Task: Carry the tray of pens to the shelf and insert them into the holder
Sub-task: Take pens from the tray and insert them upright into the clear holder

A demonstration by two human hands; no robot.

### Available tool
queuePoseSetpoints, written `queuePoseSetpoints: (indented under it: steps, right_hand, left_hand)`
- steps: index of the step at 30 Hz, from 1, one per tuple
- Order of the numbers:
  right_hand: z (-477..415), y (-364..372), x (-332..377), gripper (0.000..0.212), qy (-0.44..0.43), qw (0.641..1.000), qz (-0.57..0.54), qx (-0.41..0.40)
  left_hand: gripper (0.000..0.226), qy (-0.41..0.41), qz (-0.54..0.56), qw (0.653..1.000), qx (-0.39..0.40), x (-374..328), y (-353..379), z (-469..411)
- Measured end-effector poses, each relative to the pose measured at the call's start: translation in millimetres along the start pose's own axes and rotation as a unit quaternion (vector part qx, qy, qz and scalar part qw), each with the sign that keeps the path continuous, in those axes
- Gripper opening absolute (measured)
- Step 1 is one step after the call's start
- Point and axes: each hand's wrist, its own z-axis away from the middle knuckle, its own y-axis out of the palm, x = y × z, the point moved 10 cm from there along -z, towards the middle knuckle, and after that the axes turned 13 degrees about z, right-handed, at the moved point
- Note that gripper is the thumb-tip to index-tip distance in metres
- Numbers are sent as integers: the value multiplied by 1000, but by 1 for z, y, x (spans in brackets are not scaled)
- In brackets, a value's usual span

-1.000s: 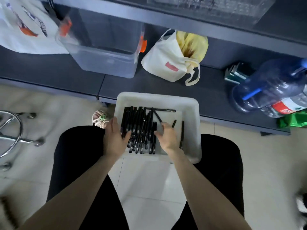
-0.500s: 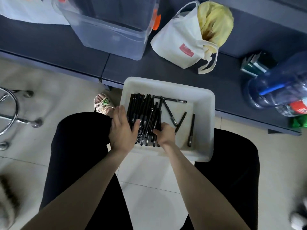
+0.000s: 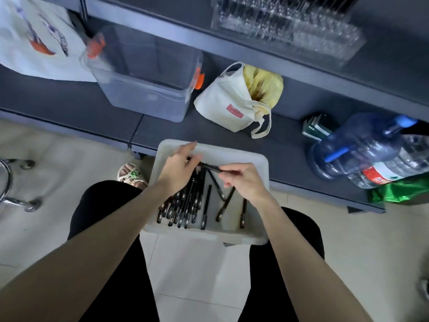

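Mid-frame, over the tray [image 3: 204, 234] on our lap, our left hand [image 3: 176, 170] and right hand [image 3: 246, 182] each pinched one end of a pen [image 3: 210, 168], probably to single it out.

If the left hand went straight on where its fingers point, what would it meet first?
The left hand, pinching a pen with the right hand, points over the tray's far rim. Next in line is probably the white tote bag on the lower shelf; depth is unclear.

Left hand [image 3: 176, 170] and right hand [image 3: 246, 182] now lift one pen [image 3: 210, 168] (crosswise) off the pile [image 3: 185, 205].
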Motion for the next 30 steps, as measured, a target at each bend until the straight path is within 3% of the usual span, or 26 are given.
queuePoseSetpoints:
  steps: [4,7,10,13,17,21,25,30]
  right_hand:
    - [12,-81,54,16,-64,982,-137,-112]
    - [19,-127,93,16,-118,958,-215,-146]
    - [25,-167,126,24,-165,940,-213,-208]
    - [29,-210,153,32,-193,922,-159,-297]
    - [35,-263,193,30,-229,879,-24,-418]
    - [33,-304,223,29,-245,841,13,-481]
    - [20,-328,237,27,-252,821,31,-511]
    - [-6,-334,235,26,-246,829,51,-500]
  left_hand:
    - [18,7,135,991,17,-53,3,-27]
    - [7,10,228,973,30,-94,11,-42]
    - [11,31,262,964,28,-138,20,-54]
    - [5,88,222,971,14,-179,23,-68]
    - [35,163,110,973,-123,-215,-10,-92]
    - [73,219,-21,948,-231,-245,-36,-110]
    - [100,204,-25,958,-200,-243,-38,-142]
    - [103,168,62,972,-155,-217,-37,-170]
